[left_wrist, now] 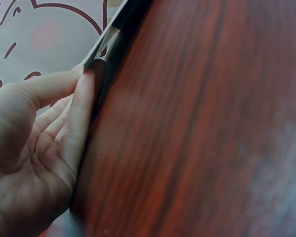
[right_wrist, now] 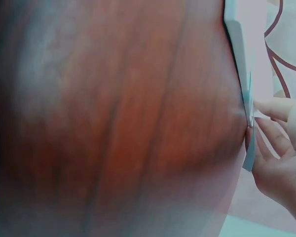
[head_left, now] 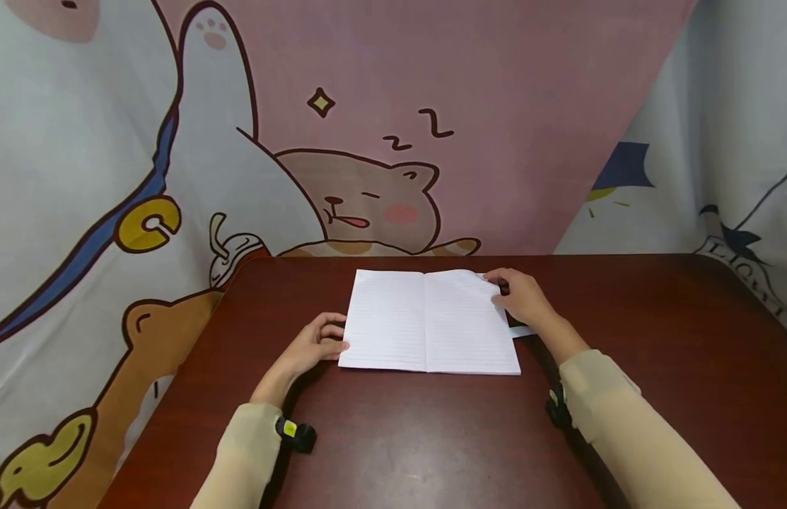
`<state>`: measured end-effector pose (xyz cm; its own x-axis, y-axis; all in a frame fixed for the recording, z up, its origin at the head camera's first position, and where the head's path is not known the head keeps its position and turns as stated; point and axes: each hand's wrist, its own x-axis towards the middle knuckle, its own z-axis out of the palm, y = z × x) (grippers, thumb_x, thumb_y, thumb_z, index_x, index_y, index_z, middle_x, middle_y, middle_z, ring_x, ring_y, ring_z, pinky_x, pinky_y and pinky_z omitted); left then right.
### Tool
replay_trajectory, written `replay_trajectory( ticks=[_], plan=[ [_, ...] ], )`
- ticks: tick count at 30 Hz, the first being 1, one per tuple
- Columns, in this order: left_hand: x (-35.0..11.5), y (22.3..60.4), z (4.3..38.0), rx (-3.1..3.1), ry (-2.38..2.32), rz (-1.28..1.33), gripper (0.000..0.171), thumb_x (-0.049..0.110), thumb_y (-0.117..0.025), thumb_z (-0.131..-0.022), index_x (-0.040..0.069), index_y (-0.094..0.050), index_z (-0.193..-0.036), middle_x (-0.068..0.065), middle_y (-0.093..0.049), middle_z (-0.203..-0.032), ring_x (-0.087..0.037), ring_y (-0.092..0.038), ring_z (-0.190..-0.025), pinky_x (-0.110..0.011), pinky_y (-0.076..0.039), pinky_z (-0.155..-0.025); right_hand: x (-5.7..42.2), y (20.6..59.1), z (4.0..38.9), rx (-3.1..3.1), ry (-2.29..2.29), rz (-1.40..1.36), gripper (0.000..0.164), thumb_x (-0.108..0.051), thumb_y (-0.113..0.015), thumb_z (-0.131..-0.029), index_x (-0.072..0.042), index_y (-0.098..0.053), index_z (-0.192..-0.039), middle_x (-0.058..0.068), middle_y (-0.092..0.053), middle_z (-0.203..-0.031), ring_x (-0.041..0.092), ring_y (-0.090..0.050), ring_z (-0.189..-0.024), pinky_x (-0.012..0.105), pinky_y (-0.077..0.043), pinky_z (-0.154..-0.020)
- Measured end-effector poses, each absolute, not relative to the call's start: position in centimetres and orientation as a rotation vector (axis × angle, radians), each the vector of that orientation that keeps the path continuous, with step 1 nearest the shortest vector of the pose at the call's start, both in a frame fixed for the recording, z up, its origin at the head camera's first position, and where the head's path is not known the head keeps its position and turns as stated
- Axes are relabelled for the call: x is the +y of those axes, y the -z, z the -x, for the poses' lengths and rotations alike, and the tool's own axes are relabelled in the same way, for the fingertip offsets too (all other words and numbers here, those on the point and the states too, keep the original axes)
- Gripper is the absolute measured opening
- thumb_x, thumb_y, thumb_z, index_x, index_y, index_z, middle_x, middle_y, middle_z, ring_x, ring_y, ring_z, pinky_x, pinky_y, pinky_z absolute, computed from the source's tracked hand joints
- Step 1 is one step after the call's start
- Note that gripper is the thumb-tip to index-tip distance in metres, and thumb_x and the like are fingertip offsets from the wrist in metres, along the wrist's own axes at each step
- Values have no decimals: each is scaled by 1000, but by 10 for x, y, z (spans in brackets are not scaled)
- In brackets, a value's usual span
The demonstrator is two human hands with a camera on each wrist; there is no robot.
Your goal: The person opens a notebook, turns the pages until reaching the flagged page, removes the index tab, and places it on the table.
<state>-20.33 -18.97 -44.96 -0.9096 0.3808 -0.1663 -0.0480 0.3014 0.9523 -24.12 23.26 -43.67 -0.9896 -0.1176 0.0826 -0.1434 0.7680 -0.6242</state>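
Observation:
An open notebook (head_left: 387,318) with white lined pages lies on the table, its fold near the middle. At its left edge, my left hand (head_left: 309,346) pinches the leaves between thumb and fingers; the left wrist view shows the notebook's thin edge (left_wrist: 92,55) between them. My right hand (head_left: 523,297) is at the upper right corner and pinches a page there, and that corner is slightly lifted. A pale blue strip (head_left: 522,331) sticks out past the right edge; in the right wrist view the strip (right_wrist: 249,155) is beside the fingers.
The dark reddish-brown wooden table (head_left: 393,438) spreads around the notebook. Behind it hangs a cloth (head_left: 508,127) printed with cartoon animals, which also drapes down the left and right sides. A strap with a small black device (head_left: 298,434) sits on the left wrist.

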Motion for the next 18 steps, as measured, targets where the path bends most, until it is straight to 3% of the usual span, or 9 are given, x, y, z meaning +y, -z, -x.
replay_trajectory(
  ticks=[5,12,18],
  plan=[
    [-190,451,204,2209,-1650,-307,55,4,-65,-94,-2,-39,-143,-23,-61,-120,-9,-65,-89,-25,-57,-78,231,435,241,-2889,-1046,-184,37,0,-62,-92,-2,-62,-130,27,-62,-126,41,-51,-117,55,-43,-100],
    [-190,452,204,2212,-1646,-312,55,4,-65,-94,-3,-39,-142,-26,-60,-121,-8,-65,-89,-25,-56,-78,227,430,236,-2869,-1115,-130,39,-3,-59,-94,-2,-60,-133,30,-53,-135,43,-56,-116,55,-48,-97],
    [-190,451,204,2212,-1639,-308,55,5,-65,-95,-2,-39,-143,-25,-60,-122,-9,-64,-91,-26,-56,-79,228,431,236,-2800,-1192,-14,46,-4,-61,-93,-4,-55,-139,26,-60,-121,36,-61,-101,36,-53,-79]
  ],
)
